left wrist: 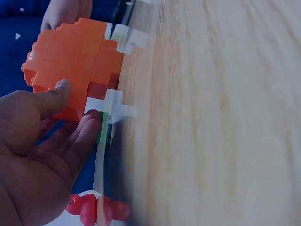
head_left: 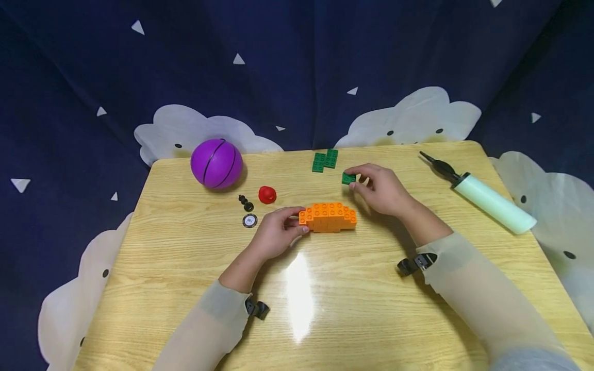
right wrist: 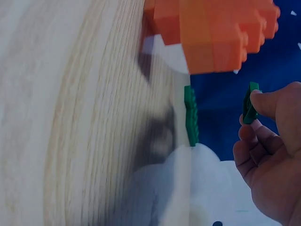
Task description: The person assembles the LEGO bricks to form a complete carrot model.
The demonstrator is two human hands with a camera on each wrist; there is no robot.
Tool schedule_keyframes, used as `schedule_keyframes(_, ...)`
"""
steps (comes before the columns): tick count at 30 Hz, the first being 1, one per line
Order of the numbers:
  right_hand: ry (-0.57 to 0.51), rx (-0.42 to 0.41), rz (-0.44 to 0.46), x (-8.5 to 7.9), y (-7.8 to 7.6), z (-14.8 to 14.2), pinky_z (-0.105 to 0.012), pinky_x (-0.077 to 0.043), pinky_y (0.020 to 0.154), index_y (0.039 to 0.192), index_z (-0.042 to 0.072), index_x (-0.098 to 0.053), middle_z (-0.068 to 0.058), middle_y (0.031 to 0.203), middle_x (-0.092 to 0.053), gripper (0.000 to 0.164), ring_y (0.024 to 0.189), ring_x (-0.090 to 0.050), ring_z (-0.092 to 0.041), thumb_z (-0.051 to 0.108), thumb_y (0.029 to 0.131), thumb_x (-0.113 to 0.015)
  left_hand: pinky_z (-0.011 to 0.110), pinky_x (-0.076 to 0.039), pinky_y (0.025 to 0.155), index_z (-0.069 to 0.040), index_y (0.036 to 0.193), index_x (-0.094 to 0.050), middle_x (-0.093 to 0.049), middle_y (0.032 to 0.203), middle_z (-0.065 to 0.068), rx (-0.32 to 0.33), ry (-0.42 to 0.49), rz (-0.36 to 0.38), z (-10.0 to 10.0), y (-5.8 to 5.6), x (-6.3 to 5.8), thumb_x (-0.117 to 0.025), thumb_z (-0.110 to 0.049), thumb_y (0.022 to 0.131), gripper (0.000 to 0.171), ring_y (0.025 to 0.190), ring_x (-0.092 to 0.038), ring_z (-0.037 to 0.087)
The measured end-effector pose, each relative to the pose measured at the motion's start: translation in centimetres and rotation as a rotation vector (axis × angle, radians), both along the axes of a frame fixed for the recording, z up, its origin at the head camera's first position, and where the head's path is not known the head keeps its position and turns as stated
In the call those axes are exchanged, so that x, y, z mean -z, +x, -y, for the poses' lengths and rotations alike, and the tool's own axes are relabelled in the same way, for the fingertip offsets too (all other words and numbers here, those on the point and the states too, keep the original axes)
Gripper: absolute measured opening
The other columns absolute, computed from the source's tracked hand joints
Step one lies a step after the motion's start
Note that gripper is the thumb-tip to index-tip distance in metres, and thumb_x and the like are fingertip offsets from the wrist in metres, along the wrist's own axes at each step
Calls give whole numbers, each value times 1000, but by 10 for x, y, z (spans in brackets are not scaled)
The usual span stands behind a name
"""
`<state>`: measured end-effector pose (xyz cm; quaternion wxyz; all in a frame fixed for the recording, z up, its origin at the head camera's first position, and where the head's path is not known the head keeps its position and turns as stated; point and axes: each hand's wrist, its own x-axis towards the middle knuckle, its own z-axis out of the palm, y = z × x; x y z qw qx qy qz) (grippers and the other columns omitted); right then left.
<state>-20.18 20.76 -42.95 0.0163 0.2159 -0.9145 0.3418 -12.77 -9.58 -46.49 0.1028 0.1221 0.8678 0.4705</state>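
Note:
An orange assembly of toy building bricks point(head_left: 327, 217), rounded with stepped ends and studs on top, stands on the table. My left hand point(head_left: 277, 232) grips its left end, and the left wrist view shows the thumb pressed on the near face of the orange bricks point(left wrist: 77, 66). To the right and a little farther back, my right hand point(head_left: 380, 188) pinches a small green brick point(head_left: 348, 178) between thumb and fingers. In the right wrist view this green brick point(right wrist: 250, 102) is held up off the table. Two flat green bricks point(head_left: 324, 161) lie near the far edge.
A purple ball point(head_left: 216, 164) sits at the back left. Near it lie a red rounded toy point(head_left: 267, 195), a black chess piece point(head_left: 246, 203) and a poker chip point(head_left: 249, 220). A hand pump point(head_left: 492, 202) lies at the right. A dark blue curtain point(head_left: 297, 72) hangs behind the table.

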Motion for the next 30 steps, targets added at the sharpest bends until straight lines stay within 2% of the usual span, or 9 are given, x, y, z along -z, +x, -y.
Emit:
schedule_keyframes(12, -41, -100, -67, -20, 32, 4, -38, -54, 77, 132, 17, -70, -1, 129, -68, 32, 95, -59, -16, 16, 100, -71, 30, -59, 89, -14, 140, -65, -67, 133, 6, -7, -1, 7, -2, 0, 0, -82, -20, 92, 52, 102, -71, 13)
schedule_keyframes(24, -63, -206, -124, -27, 55, 2, -43, -58, 75, 131, 15, -71, -3, 129, -69, 32, 100, -65, -20, 11, 99, -71, 29, -59, 88, -12, 141, -65, -67, 133, 8, -2, 17, 5, -3, -1, 0, -82, -19, 92, 52, 102, -72, 14)
schedule_keyframes(30, -51, -233, -125, -29, 61, 3, -46, -58, 86, 130, 15, -72, -5, 131, -67, 32, 110, -65, -24, 10, 98, -72, 30, -59, 89, -13, 141, -65, -67, 133, 7, -4, 5, 0, -3, -1, 0, -82, -20, 92, 52, 101, -71, 13)
